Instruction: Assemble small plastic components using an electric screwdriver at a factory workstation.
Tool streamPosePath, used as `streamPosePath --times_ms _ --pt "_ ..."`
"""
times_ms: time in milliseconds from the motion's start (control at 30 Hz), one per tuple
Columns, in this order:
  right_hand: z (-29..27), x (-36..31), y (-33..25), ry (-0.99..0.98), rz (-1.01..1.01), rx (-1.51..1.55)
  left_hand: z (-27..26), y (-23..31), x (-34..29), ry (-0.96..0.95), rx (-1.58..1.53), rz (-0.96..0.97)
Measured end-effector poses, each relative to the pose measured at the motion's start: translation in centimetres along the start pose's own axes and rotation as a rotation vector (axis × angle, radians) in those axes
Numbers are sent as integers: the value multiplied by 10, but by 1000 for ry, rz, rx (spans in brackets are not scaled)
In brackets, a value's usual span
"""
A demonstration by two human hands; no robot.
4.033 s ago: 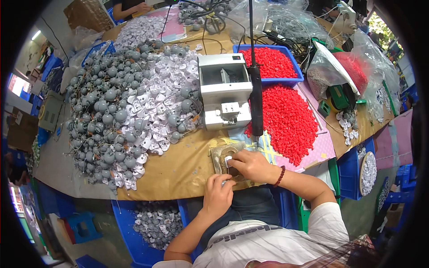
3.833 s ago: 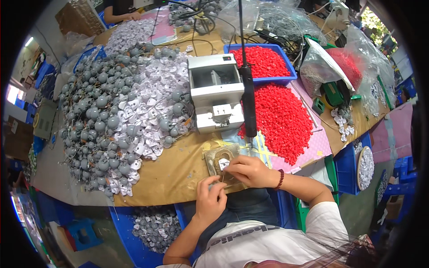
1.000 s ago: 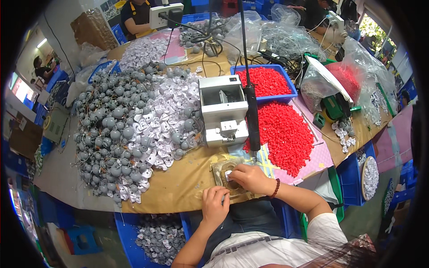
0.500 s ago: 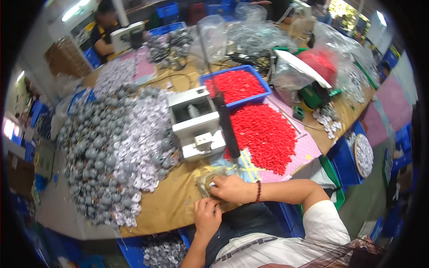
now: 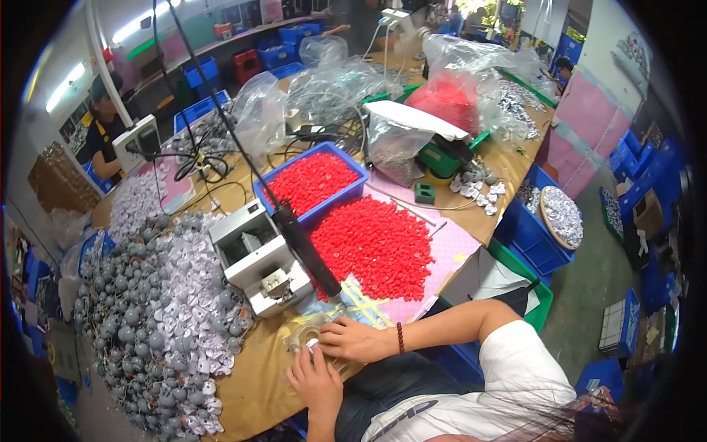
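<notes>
At the table's near edge, my hands meet around a small white part (image 5: 312, 344). My left hand (image 5: 317, 381) comes up from below, its fingertips pinched at the part. My right hand (image 5: 356, 340) reaches in from the right with bent fingers closing on the same part and hiding some of it. Just beyond the fingers lies a yellowish, partly see-through object (image 5: 298, 337), perhaps a tape roll; its kind is unclear. A grey-white bench machine (image 5: 258, 258) with an open top stands behind my hands, a dark rod (image 5: 305, 250) slanting down beside it.
To the left spread heaps of grey ball-shaped parts (image 5: 132, 317) and white parts (image 5: 188, 295). Red pieces (image 5: 375, 247) lie on a pink sheet; more fill a blue bin (image 5: 357, 180). A green crate (image 5: 543, 302) stands at the right. Another person (image 5: 107, 132) sits far left.
The view has swung, so the table appears shifted left and lower. My left hand has come up to the right hand's fingertips, and the white part now shows between them.
</notes>
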State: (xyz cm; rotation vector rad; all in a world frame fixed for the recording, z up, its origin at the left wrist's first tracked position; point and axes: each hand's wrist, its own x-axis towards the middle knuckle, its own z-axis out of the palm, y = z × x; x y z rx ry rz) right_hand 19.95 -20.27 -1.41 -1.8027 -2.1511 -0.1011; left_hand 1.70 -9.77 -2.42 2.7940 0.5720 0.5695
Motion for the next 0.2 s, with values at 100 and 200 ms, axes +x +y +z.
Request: streamPosePath --times_ms 100,200 --pt "3 -8 8 165 7 160 12 -3 -1 9 28 54" --pt "11 -15 9 242 49 314 9 -8 -8 -15 11 51"
